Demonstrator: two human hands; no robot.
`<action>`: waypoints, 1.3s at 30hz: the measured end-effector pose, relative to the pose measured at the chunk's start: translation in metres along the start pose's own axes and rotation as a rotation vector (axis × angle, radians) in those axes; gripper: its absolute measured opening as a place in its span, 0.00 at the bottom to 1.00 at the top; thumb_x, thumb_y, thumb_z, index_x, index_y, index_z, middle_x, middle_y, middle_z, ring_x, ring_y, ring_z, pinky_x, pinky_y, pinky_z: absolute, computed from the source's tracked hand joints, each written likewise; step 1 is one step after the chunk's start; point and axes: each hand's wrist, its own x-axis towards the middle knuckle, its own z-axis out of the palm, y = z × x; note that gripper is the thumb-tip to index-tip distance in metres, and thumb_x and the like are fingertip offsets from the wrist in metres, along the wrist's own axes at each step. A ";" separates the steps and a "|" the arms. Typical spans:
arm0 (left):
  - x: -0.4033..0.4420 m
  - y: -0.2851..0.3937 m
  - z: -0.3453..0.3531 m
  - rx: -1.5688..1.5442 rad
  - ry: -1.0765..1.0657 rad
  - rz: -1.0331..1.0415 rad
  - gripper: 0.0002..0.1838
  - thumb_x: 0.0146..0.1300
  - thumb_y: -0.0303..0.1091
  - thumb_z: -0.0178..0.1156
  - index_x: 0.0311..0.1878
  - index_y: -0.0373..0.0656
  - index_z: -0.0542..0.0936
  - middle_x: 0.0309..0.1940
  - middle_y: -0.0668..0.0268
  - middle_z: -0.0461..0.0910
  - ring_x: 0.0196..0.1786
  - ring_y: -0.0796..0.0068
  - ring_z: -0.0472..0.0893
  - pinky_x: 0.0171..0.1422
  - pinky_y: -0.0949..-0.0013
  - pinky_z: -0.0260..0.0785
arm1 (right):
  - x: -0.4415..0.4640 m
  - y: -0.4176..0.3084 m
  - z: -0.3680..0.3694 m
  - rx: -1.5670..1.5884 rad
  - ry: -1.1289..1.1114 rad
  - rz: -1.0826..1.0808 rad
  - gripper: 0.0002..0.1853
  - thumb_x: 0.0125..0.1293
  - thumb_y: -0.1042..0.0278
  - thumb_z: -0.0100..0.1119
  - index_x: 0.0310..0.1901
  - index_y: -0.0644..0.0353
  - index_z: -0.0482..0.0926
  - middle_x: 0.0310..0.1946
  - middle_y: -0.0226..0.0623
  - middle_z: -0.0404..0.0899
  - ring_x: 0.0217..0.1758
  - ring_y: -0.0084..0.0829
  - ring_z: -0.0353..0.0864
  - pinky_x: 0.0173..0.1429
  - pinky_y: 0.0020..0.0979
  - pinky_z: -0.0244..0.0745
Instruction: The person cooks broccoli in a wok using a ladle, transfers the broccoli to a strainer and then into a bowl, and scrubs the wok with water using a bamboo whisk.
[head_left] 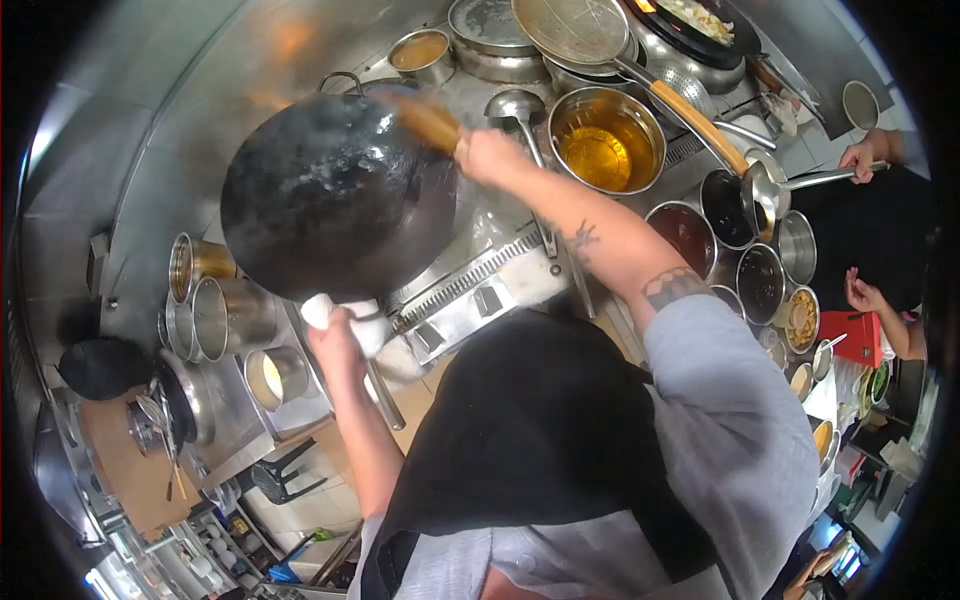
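A large black wok (300, 210) is tilted over the stove, its dark inside wet and shiny with wisps of steam. My left hand (338, 345) is closed on a folded white cloth (368, 328) at the wok's near rim. In my right hand (492, 158) is a light-brown brush (428, 122), probably bamboo. Motion blurs its far end, which is over the wok's upper right edge. A steel ladle (516, 106) lies just beyond my right forearm. Close by stands a steel pot of golden oil (610, 150).
A wire strainer (575, 30) with a wooden handle rests across pots at the back. Several sauce containers (760, 285) line the right side. A co-worker's hand (862, 158) grips a ladle handle there. Steel pots (232, 318) stand at left, near a second wok (103, 367).
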 end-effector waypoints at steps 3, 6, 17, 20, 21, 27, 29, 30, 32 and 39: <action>0.008 -0.014 0.008 -0.229 0.021 -0.212 0.13 0.55 0.26 0.58 0.44 0.34 0.73 0.34 0.60 0.77 0.36 0.64 0.81 0.41 0.60 0.77 | -0.018 -0.004 0.003 0.109 0.127 0.078 0.34 0.65 0.55 0.54 0.72 0.52 0.61 0.41 0.56 0.83 0.47 0.55 0.83 0.54 0.51 0.77; 0.026 -0.038 0.010 -0.390 -0.044 -0.371 0.15 0.57 0.28 0.57 0.46 0.29 0.73 0.38 0.53 0.80 0.39 0.54 0.84 0.47 0.54 0.81 | -0.060 0.039 0.073 0.359 0.121 -0.024 0.46 0.62 0.62 0.56 0.77 0.60 0.41 0.49 0.72 0.75 0.46 0.66 0.79 0.55 0.53 0.75; 0.087 -0.069 0.056 -0.774 -0.287 -0.467 0.12 0.62 0.26 0.53 0.47 0.30 0.70 0.38 0.51 0.80 0.40 0.56 0.84 0.48 0.53 0.81 | -0.145 0.119 0.087 -0.120 0.150 0.252 0.24 0.60 0.70 0.55 0.59 0.64 0.70 0.59 0.61 0.67 0.58 0.59 0.73 0.62 0.50 0.70; 0.090 -0.065 0.066 -0.780 -0.295 -0.493 0.14 0.68 0.32 0.55 0.51 0.32 0.70 0.43 0.51 0.80 0.45 0.56 0.84 0.51 0.55 0.80 | -0.162 0.119 0.085 -0.221 -0.013 0.433 0.26 0.60 0.72 0.55 0.61 0.65 0.67 0.55 0.62 0.71 0.57 0.59 0.75 0.59 0.49 0.72; 0.086 -0.065 0.065 -0.797 -0.273 -0.505 0.15 0.69 0.34 0.55 0.52 0.32 0.70 0.44 0.52 0.80 0.46 0.56 0.84 0.51 0.55 0.80 | -0.164 0.118 0.084 -0.236 -0.062 0.477 0.26 0.60 0.73 0.54 0.62 0.65 0.66 0.54 0.62 0.73 0.57 0.59 0.76 0.58 0.48 0.73; 0.047 -0.078 0.012 -0.969 -0.392 -0.555 0.21 0.74 0.41 0.48 0.59 0.35 0.72 0.49 0.55 0.82 0.52 0.60 0.83 0.58 0.56 0.78 | -0.158 0.119 0.074 0.077 0.319 0.299 0.20 0.65 0.65 0.56 0.55 0.68 0.73 0.39 0.60 0.82 0.49 0.58 0.81 0.55 0.47 0.74; 0.036 -0.089 -0.007 -0.931 -0.334 -0.568 0.21 0.74 0.41 0.47 0.60 0.34 0.72 0.49 0.55 0.82 0.51 0.60 0.83 0.57 0.57 0.78 | -0.143 0.100 0.069 0.218 0.374 0.205 0.21 0.65 0.63 0.54 0.56 0.66 0.74 0.45 0.59 0.81 0.52 0.56 0.81 0.57 0.46 0.73; 0.031 -0.094 -0.012 -0.914 -0.306 -0.575 0.21 0.74 0.41 0.46 0.60 0.34 0.72 0.50 0.55 0.82 0.51 0.61 0.83 0.57 0.58 0.78 | -0.123 0.100 0.070 0.241 0.412 0.101 0.21 0.65 0.64 0.54 0.57 0.64 0.74 0.45 0.58 0.81 0.51 0.56 0.81 0.57 0.45 0.73; 0.027 -0.107 -0.024 -0.942 -0.293 -0.575 0.21 0.74 0.41 0.46 0.60 0.34 0.72 0.50 0.56 0.82 0.51 0.61 0.83 0.57 0.57 0.78 | -0.065 0.089 0.059 0.217 0.447 0.069 0.21 0.66 0.66 0.53 0.60 0.62 0.72 0.45 0.59 0.81 0.52 0.57 0.80 0.57 0.47 0.73; -0.002 -0.105 -0.062 -1.044 -0.166 -0.501 0.23 0.73 0.42 0.47 0.63 0.35 0.70 0.52 0.55 0.80 0.53 0.60 0.83 0.58 0.56 0.78 | 0.141 0.055 -0.006 0.022 0.448 0.369 0.18 0.60 0.74 0.50 0.51 0.73 0.72 0.38 0.58 0.82 0.38 0.53 0.84 0.43 0.46 0.79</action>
